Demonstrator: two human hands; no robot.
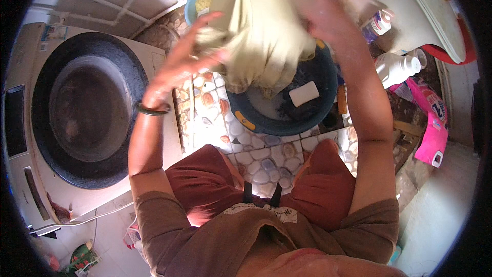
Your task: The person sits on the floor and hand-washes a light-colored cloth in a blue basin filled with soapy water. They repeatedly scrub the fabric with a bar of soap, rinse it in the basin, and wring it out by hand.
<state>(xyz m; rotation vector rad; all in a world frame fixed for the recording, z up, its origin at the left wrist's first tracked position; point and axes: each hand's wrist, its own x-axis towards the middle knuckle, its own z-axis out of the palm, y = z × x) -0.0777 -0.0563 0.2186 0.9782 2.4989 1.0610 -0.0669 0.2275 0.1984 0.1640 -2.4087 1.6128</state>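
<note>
A pale yellow-green wet cloth garment (265,30) hangs over a dark blue plastic basin (284,127) with yellow handles. My right hand (307,4), blurred, grips its upper part near the top edge of the view. My left hand (188,54), with a dark bangle at the wrist, is spread at the garment's left side. A loose fold lies between its thumb and fingers, and I see no firm hold. Inside the basin, a white bar of soap (304,94) rests to the right, beside cloudy water (261,102).
Left stands a washing machine (157,61) bearing a large dark round pan (90,107). Behind the garment is a light blue basin (191,5). At right are a labelled bottle (376,27), a white bottle (396,70) and a pink packet (432,138). Pebble-patterned tiles (265,165) cover the floor.
</note>
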